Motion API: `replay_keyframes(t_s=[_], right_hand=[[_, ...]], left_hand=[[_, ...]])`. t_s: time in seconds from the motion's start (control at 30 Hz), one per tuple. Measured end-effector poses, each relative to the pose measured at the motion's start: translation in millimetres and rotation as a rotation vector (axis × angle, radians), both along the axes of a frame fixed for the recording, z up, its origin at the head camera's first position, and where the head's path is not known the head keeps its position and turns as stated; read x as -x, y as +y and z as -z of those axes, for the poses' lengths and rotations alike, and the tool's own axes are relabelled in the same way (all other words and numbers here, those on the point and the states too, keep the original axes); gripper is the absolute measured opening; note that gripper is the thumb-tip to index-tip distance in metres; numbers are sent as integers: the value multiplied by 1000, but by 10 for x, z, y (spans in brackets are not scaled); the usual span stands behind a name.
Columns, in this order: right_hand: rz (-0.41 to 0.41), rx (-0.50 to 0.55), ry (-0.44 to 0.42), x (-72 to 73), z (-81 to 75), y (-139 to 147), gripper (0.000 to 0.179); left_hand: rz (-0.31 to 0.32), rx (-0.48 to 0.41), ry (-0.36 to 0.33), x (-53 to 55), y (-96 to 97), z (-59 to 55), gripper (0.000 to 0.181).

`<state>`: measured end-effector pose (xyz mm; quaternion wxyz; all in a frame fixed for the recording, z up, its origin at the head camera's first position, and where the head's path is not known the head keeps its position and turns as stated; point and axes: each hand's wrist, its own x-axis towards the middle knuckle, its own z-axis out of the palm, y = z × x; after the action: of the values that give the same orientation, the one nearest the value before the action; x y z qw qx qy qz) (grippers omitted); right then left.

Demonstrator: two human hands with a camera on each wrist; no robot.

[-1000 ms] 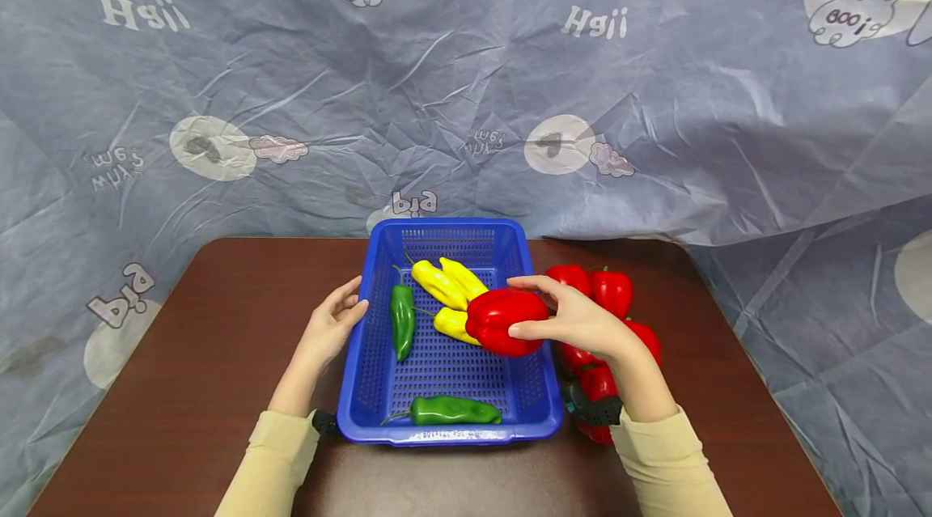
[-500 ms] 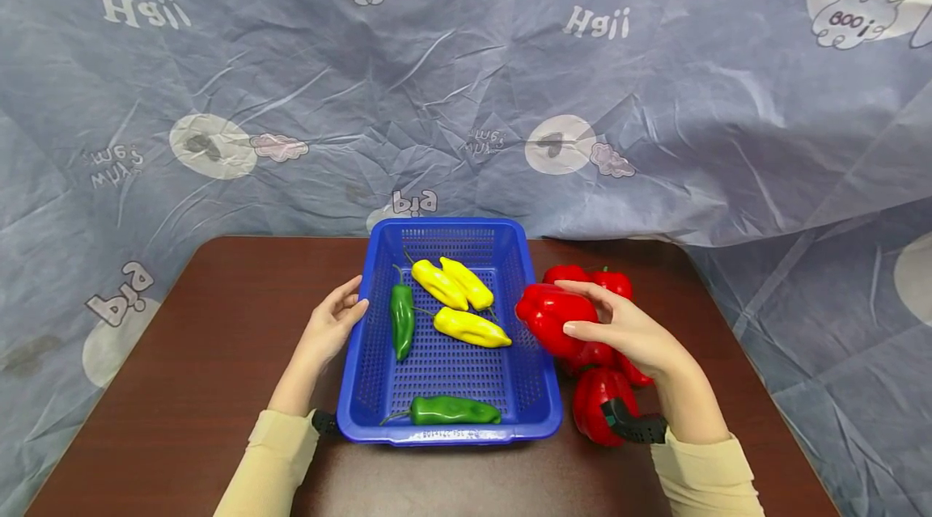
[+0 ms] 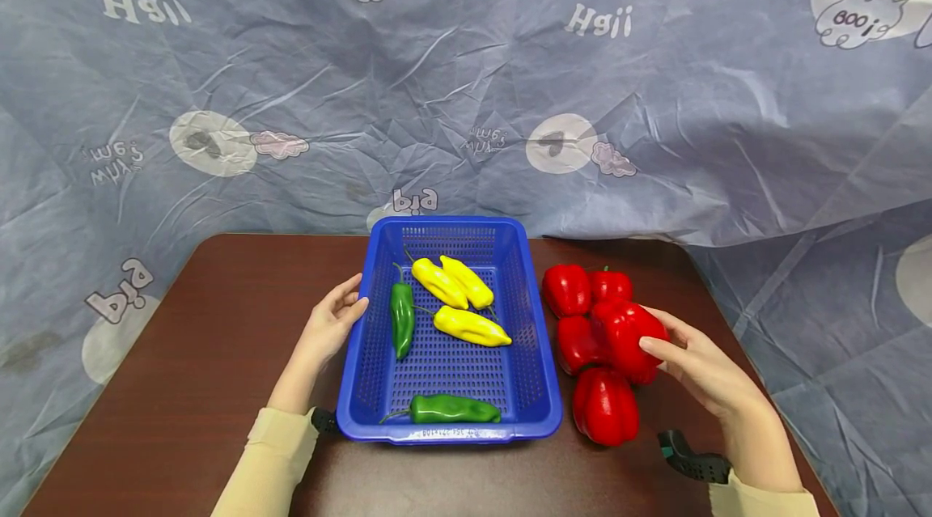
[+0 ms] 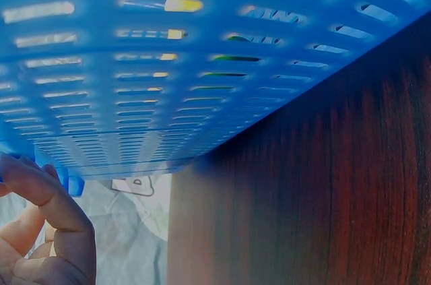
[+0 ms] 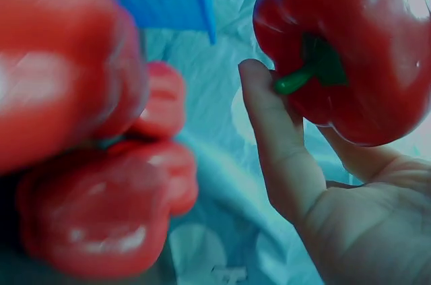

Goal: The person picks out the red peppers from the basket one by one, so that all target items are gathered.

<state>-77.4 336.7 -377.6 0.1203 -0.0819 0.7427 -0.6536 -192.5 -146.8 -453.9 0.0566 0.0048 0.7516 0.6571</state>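
Observation:
My right hand [image 3: 709, 367] holds a red bell pepper [image 3: 629, 335] between thumb and fingers. That pepper overlaps the group of red bell peppers [image 3: 605, 408] right of the basket. In the right wrist view, the held bell pepper [image 5: 377, 42] turns its green stem towards the thumb. At the left side of a blue plastic basket [image 3: 446, 434], my left hand [image 3: 331, 327] grips the rim with thumb and curled fingers. Inside the basket lie yellow peppers [image 3: 472, 327], a green pepper [image 3: 402, 319] along the left and another green pepper [image 3: 455, 409] near the front.
The dark brown table [image 3: 218, 339] stretches to both sides of the basket. Behind it hangs a blue-grey printed cloth [image 3: 451, 96]. A black wrist strap piece [image 3: 692, 460] shows on the right forearm.
My right hand has carried the red bell pepper from above the basket rightward to the other red peppers. A yellow pepper it covered now shows whole. The left hand has stayed at the rim.

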Motion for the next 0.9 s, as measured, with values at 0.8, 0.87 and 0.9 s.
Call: replay_keyframes(t_s=[0.8,0.87,0.9], right_hand=[[182,-43,-272,-638,690,732,26],[216,-62,-307,-654,726,742,27],[230,-74,-321,-661,741,745,28]], left_hand=[[10,29,-7,-22,-5,-40,55],[5,19,1,-19,-1,-36,55],[1,15,3,-17,-2,-30,54]])
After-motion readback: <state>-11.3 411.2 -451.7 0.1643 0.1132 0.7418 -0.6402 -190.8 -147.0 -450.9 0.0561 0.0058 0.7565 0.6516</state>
